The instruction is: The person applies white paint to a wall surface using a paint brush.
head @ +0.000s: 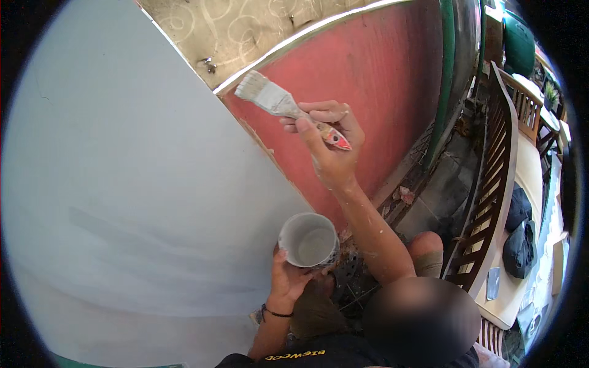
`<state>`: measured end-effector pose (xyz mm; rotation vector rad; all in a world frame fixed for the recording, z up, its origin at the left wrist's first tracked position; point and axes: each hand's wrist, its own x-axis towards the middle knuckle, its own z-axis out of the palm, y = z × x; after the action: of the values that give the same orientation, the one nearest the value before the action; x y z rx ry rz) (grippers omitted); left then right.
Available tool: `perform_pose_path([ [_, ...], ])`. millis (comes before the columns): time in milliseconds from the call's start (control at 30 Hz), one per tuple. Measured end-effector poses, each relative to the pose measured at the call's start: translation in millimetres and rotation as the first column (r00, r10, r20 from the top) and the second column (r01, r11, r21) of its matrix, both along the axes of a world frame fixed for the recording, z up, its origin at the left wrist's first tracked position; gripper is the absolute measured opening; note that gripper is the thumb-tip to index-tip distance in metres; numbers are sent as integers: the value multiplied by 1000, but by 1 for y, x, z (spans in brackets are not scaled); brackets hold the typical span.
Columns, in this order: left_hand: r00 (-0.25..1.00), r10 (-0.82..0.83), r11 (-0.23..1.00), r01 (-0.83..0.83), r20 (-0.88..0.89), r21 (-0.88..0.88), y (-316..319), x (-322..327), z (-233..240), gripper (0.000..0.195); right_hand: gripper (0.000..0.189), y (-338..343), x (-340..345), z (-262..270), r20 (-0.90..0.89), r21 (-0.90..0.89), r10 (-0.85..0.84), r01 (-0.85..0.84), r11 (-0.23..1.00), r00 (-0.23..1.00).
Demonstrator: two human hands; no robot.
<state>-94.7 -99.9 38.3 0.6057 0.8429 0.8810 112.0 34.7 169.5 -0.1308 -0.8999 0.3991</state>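
Observation:
My right hand (336, 133) grips the handle of a flat paintbrush (276, 99), with its whitish, paint-coated bristles pointing up and left near the corner of the red wall panel (359, 73). Lower down, my left hand (287, 276) holds a round paint container (309, 240) from its side and underneath. Greyish-white paint coats its inside, and some pale liquid seems to lie at the bottom. A large, smooth grey-white wall surface (152, 161) fills the left side, meeting the red panel along a slanting edge. Specks of paint dot my right forearm.
A slatted wooden bench (499, 184) with a cream cushion (529, 161) curves along the right, carrying dark bundled items (520, 250). A green post (445, 83) stands beyond the red panel. Rubble pieces (404, 195) lie at the wall's foot, beside dark floor tiles (423, 202).

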Motion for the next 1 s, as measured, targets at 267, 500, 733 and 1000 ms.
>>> perform_pose_path([
  [267, 995, 95, 995, -95, 8, -21, -8, -20, 11, 106, 13, 18, -21, -73, 62, -116, -42, 49, 992, 997],
  [500, 978, 127, 991, -120, 167, -50, 0, -25, 4, 109, 8, -21, -17, -116, -4, -293, -79, 75, 953, 997],
  [733, 969, 118, 992, -108, 217, -58, 3, -18, -3, 110, 14, 2, -5, -10, -101, 9, -99, 100, 995, 990],
  [1000, 974, 119, 993, -113, 192, -45, 1, -19, -6, 106, 14, -2, -4, -70, 100, -142, -152, 165, 976, 983],
])
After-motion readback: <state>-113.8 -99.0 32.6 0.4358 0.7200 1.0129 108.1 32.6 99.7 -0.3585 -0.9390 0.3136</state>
